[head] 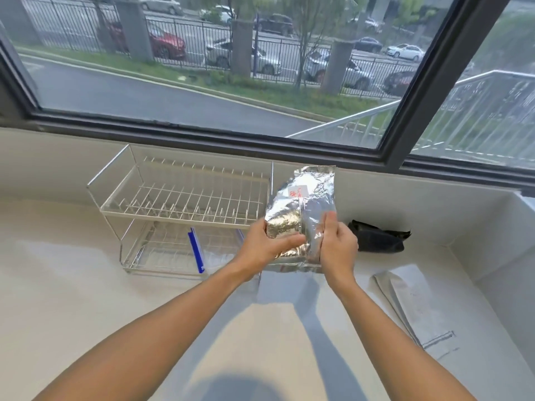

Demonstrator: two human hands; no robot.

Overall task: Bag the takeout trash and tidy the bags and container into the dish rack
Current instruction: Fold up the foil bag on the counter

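Note:
A crinkled silver foil bag (304, 195) with a white label and red writing stands upright just right of the dish rack. My left hand (265, 246) grips its lower left side and my right hand (335, 244) pinches its lower right side. The two-tier white wire dish rack (185, 198) sits to the left; its lower tier holds a clear container with blue clips (208, 247). A crumpled black bag (376, 237) lies on the counter to the right, behind my right hand. A flat white bag (414, 302) lies at the near right.
The white counter (72, 285) runs along a large window with a dark frame (202, 134). A raised white wall (506, 256) bounds the counter on the right. The rack's upper tier holds nothing.

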